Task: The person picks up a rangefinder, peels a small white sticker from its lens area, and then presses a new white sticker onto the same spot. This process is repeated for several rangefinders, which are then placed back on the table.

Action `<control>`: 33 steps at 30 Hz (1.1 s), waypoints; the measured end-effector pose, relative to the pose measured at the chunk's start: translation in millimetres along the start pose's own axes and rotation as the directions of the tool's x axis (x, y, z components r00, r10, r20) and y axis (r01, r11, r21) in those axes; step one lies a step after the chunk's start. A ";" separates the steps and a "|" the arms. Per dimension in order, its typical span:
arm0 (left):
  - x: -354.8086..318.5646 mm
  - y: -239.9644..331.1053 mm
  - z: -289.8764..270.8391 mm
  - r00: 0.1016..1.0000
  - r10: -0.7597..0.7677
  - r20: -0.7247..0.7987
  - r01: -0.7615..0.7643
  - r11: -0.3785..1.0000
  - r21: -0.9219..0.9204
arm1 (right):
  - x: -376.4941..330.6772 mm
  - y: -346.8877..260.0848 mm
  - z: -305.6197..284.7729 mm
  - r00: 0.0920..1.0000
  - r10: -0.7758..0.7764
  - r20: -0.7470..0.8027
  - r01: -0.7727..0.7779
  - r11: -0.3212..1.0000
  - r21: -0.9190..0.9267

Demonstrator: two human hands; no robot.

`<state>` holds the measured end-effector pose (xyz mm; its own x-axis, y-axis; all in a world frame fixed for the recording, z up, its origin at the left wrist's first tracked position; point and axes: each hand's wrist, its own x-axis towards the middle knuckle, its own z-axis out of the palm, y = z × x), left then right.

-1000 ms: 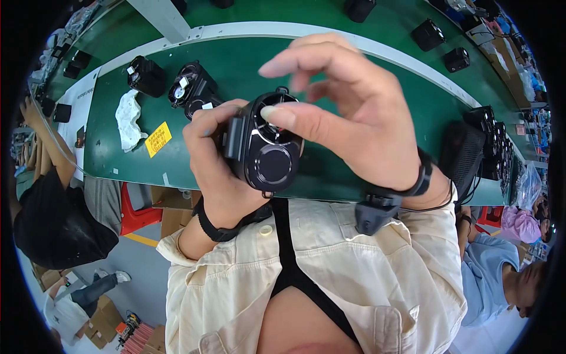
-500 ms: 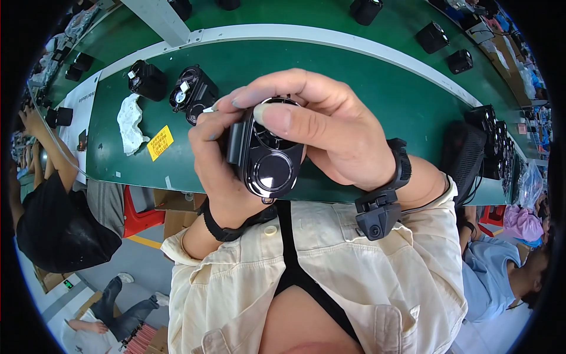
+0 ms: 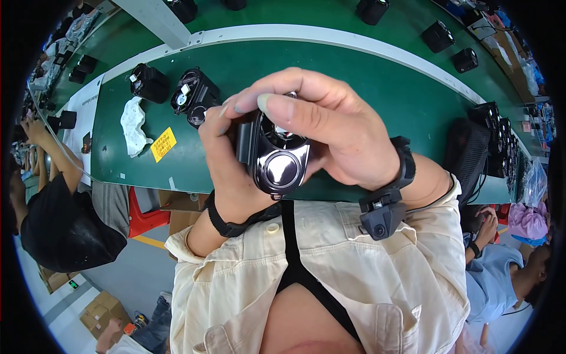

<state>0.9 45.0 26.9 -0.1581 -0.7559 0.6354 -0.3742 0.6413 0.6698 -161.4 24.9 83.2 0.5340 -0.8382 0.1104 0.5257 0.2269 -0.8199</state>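
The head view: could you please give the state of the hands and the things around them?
Glossy black round-fronted device: held, round face toward the camera.
Bare left hand: closed around the device's left side.
Bare right hand: closed over the device's top, thumb across its upper opening.
Thin white sheet: crumpled, on the green tabletop.
Yellow rectangular paper slip: lying flat.
Black boxy device beyond the left hand: set down, unheld.

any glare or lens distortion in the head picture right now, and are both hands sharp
Head view: bright reflections on the round, glossy front of the black device; head view: fisheye distortion bows the white rail, and the picture's corners go black; head view: the left hand and right hand look fairly sharp, without obvious motion blur.
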 end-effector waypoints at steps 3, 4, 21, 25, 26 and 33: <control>13.2 9.1 -8.3 0.992 -0.004 0.125 0.022 0.989 -0.146 | 6.8 -3.9 -10.9 0.999 0.026 0.039 -0.022 0.996 -0.088; 15.1 9.7 -8.1 0.992 -0.009 0.124 0.027 0.988 -0.149 | 11.8 -3.3 -18.7 0.986 -0.069 0.149 0.109 0.955 -0.277; -1.7 2.4 -7.9 0.998 0.048 -0.037 -0.053 0.990 -0.133 | 8.1 -20.3 -4.8 0.805 -0.327 0.495 0.576 0.232 -0.783; 0.0 4.4 -12.6 1.000 0.026 0.014 -0.025 0.993 -0.115 | -1.1 -17.9 0.8 0.822 -0.359 0.442 0.525 0.179 -0.832; 0.8 4.1 -12.3 1.000 0.027 0.014 -0.025 0.993 -0.112 | -3.6 -18.1 2.0 0.838 -0.369 0.403 0.490 0.180 -0.853; 2.7 4.8 -14.2 0.997 0.001 0.077 0.008 0.993 -0.115 | -8.4 -23.3 7.1 0.812 -0.337 0.477 0.503 -0.011 -0.864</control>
<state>11.6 48.0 37.2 -0.2283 -0.7634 0.6042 -0.2679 0.6459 0.7149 -173.5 30.1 105.4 0.5720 -0.5205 0.6340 -0.3095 -0.8527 -0.4208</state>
